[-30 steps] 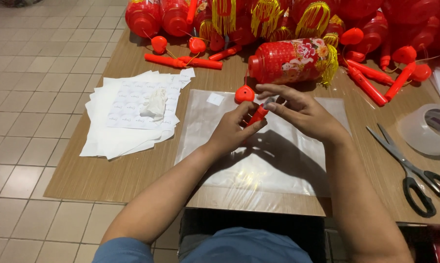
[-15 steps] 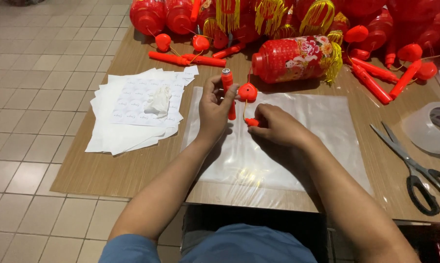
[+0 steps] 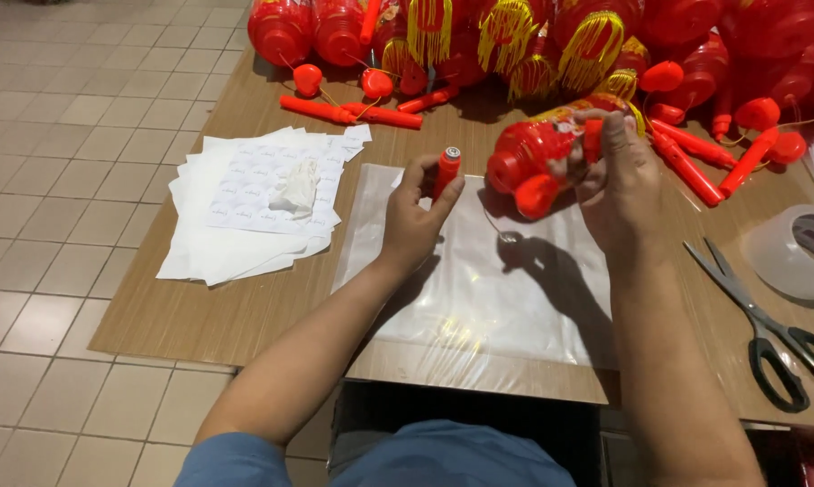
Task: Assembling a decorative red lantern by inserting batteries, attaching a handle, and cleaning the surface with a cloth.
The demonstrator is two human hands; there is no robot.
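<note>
Right hand closed round light, crushable red lantern; left hand pinched stiff red handle by its shaft.

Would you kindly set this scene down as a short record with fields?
Left hand: holds a short red stick upright
Right hand: grips a red lantern lifted above the clear plastic sheet
Left of sheet: white paper stack
Right: scissors, tape roll
Far edge: pile of red lanterns
Surface: brown table
</note>
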